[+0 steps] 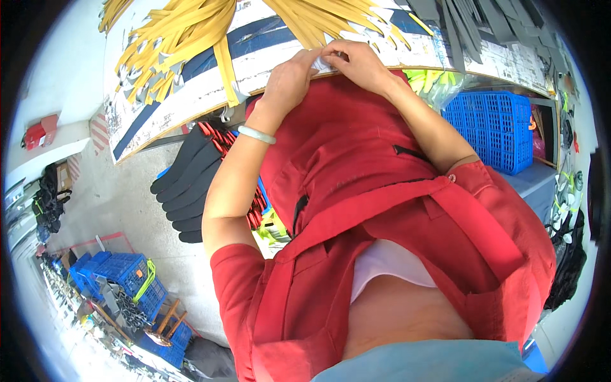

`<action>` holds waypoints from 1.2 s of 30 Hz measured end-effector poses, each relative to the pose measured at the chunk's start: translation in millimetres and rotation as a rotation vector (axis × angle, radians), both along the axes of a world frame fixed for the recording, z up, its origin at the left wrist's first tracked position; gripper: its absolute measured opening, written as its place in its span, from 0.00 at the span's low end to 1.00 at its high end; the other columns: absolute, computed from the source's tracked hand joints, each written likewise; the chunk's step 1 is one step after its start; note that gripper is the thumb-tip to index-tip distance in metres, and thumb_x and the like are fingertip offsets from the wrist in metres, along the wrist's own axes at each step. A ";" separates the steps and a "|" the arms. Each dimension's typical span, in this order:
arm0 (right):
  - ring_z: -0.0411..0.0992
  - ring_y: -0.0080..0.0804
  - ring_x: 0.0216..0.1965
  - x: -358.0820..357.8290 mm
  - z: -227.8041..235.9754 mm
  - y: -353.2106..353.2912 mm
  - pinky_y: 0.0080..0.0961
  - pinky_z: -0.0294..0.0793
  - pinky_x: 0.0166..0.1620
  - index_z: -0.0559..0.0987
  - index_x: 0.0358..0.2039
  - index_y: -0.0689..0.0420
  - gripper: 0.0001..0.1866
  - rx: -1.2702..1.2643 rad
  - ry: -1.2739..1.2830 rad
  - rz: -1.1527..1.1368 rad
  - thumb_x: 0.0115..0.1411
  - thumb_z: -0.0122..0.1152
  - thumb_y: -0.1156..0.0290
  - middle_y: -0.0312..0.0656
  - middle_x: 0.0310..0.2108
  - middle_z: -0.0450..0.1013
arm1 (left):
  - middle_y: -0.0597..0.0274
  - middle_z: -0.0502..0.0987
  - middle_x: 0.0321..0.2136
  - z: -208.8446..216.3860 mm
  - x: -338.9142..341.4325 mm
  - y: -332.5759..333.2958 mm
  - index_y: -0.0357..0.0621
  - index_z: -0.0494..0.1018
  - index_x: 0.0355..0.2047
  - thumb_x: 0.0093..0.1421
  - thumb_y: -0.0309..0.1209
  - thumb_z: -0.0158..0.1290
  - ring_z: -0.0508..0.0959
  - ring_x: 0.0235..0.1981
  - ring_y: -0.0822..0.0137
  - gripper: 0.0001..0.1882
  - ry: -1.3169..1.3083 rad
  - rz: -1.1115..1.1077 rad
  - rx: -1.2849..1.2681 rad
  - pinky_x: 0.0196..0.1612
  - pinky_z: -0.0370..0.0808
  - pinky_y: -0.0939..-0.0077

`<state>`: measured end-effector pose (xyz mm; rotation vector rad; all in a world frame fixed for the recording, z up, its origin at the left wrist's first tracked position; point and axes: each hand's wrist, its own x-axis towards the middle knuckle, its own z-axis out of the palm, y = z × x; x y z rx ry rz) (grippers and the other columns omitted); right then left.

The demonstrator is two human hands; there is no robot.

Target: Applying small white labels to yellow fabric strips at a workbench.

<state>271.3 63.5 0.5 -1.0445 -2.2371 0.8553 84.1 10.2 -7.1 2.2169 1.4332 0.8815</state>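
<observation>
At the near edge of a worn white table (pixel 261 65), my left hand (pixel 289 81) and my right hand (pixel 361 65) meet, with fingertips close together. Both are closed in a pinch on a small white piece (pixel 323 65), mostly covered by the fingers; its kind cannot be made out. Just beyond my hands, long yellow straps (pixel 197 25) lie fanned in bundles, some with pale ends. A second spread of yellow straps (pixel 318 19) reaches toward my fingers. Dark blue strips (pixel 251 39) show on the tabletop between the bundles.
Grey straps (pixel 461 28) hang over the table's right part. A blue plastic crate (pixel 490 127) stands below at the right. Black padded strips (pixel 191 181) with red edging stick out at my left. More blue crates (pixel 124 277) and a wooden stool (pixel 168 321) stand on the floor.
</observation>
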 end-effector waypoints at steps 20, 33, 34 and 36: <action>0.70 0.17 0.29 -39.7 42.6 8.7 0.16 0.70 0.32 0.76 0.44 0.57 0.10 -0.384 0.445 0.286 0.63 0.54 0.71 0.33 0.38 0.72 | 0.62 0.75 0.32 47.2 -46.4 -1.4 0.31 0.75 0.32 0.55 0.15 0.54 0.77 0.28 0.72 0.04 -0.813 0.028 -0.318 0.34 0.74 0.81; 0.71 0.19 0.29 -64.4 51.3 26.2 0.17 0.71 0.32 0.77 0.34 0.59 0.05 -0.543 0.423 0.416 0.58 0.62 0.74 0.33 0.30 0.69 | 0.61 0.78 0.32 49.6 -72.3 -5.3 0.34 0.73 0.37 0.57 0.19 0.56 0.77 0.32 0.74 0.07 -1.192 -0.040 -0.554 0.39 0.74 0.81; 0.71 0.19 0.29 -64.8 57.9 27.1 0.17 0.71 0.32 0.77 0.34 0.59 0.05 -0.537 0.425 0.420 0.58 0.62 0.74 0.33 0.30 0.69 | 0.61 0.78 0.32 53.4 -73.2 -4.4 0.34 0.73 0.37 0.57 0.19 0.56 0.77 0.32 0.74 0.07 -1.189 -0.042 -0.547 0.39 0.74 0.81; 0.71 0.18 0.28 -67.1 63.7 28.2 0.17 0.71 0.30 0.76 0.32 0.60 0.05 -0.542 0.394 0.397 0.57 0.63 0.73 0.32 0.27 0.68 | 0.63 0.78 0.30 53.5 -76.0 -2.4 0.35 0.73 0.35 0.56 0.19 0.56 0.77 0.30 0.75 0.06 -1.102 0.036 -0.490 0.37 0.73 0.83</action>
